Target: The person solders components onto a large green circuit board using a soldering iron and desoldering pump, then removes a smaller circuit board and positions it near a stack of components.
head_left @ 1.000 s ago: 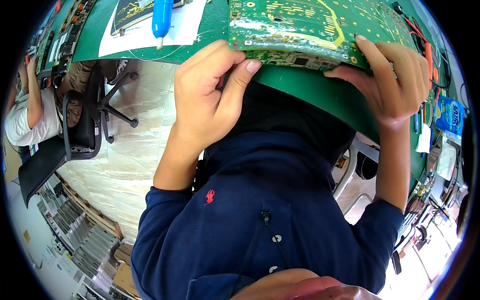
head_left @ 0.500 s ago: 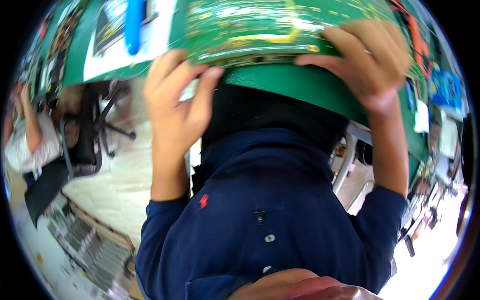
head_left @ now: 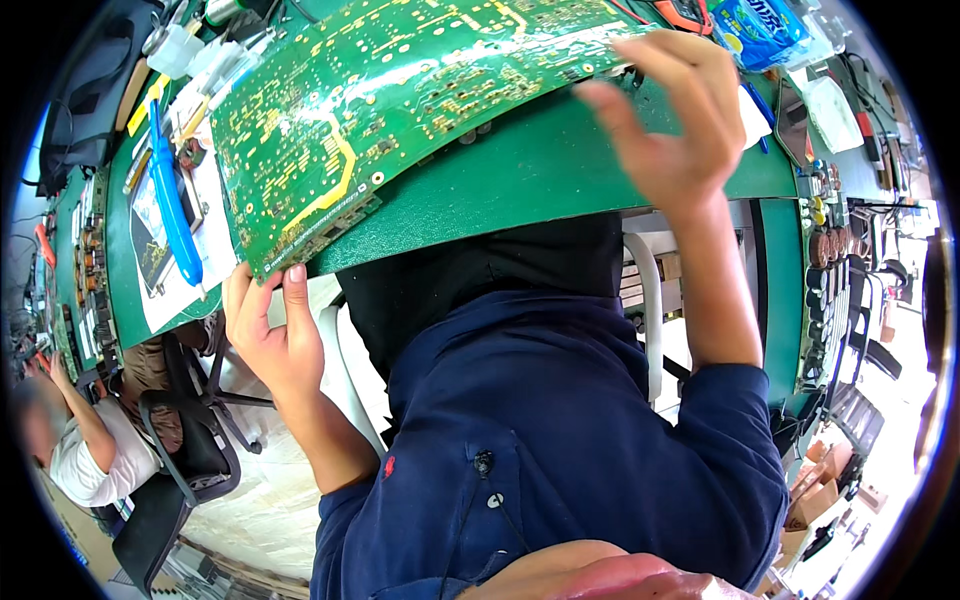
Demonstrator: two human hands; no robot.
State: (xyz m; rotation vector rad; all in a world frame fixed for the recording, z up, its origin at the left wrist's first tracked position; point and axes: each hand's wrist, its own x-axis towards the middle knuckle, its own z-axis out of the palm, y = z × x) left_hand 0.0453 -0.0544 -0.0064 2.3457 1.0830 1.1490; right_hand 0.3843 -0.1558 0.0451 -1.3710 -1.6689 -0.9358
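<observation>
A large green circuit board (head_left: 400, 95) lies tilted above the table, its underside of solder points and gold traces facing up. Dark connectors line its near edge. My left hand (head_left: 275, 325) grips the board's near left corner between thumb and fingers. At the right end, my right hand (head_left: 682, 125) is open, thumb well apart from the fingers. Its fingertips are close to the board's edge; whether they touch it is hard to tell. The thumb is slightly blurred.
The green tabletop (head_left: 480, 205) runs under the board. Left of the board, a blue pen-shaped tool (head_left: 172, 200) lies on white paper (head_left: 215, 245). A blue packet (head_left: 760, 35) stands far right. Another person (head_left: 100, 455) sits at the left, near a black chair (head_left: 190, 475).
The board has turned, its left end swinging nearer to me. My left hand moved down and left with its corner; my right hand opened its fingers and shifted left and slightly up.
</observation>
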